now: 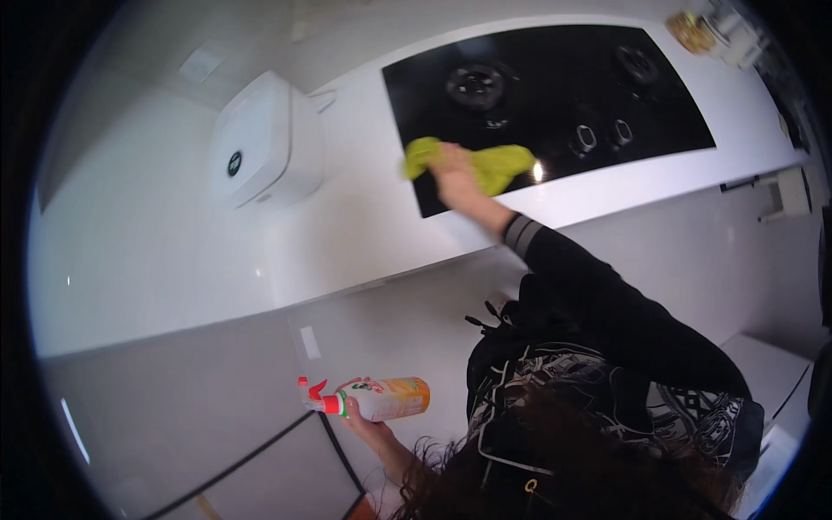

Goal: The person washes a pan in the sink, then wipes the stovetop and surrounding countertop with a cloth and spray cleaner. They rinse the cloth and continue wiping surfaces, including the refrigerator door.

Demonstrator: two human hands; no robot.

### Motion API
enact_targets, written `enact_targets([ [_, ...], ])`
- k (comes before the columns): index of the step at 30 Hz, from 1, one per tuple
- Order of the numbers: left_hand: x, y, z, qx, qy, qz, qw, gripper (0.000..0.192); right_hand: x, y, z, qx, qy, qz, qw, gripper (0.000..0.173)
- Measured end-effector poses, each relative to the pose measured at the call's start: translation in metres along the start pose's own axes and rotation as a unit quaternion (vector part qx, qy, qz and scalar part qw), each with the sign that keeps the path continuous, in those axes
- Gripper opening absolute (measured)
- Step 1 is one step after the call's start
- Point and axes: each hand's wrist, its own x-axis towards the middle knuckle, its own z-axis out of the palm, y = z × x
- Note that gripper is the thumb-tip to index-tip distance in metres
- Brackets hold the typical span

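My right hand [455, 175] presses a yellow-green cloth [499, 166] onto the near left corner of a black glass gas hob [552, 84]; its fingers look slightly blurred. The cloth spreads out on both sides of the hand. Below the counter, at the lower left, my left hand [364, 416] is closed around the neck end of a spray bottle [396, 398] with a red trigger head and a white and orange body. The bottle lies sideways in the hand, its nozzle pointing left.
A white lidded appliance or bin [266, 143] stands on the white countertop [351, 214] left of the hob. The hob has two burners and two knobs [585, 138]. Jars and other items [692, 32] stand at the far right. A white holder [790, 193] projects near the counter's right front edge.
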Motion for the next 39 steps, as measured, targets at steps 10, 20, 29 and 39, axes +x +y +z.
enact_targets([
  [10,-0.045,0.056,0.050,0.022,-0.122,0.017,0.992,0.048,-0.122,0.077,-0.165,0.066,0.009,-0.114,0.991,0.046],
  [20,-0.112,0.118,0.124,0.049,-0.117,-0.009,0.992,0.052,-0.261,0.371,-0.379,-0.022,0.055,0.105,0.993,0.037],
  [29,-0.107,0.139,0.161,0.059,-0.070,-0.042,0.995,0.053,-0.183,0.330,-0.294,-0.021,-0.243,0.262,0.934,0.056],
  [39,-0.110,0.130,0.135,0.020,0.002,-0.027,0.999,0.053,0.131,0.235,-0.164,0.014,-0.370,0.109,0.922,0.066],
])
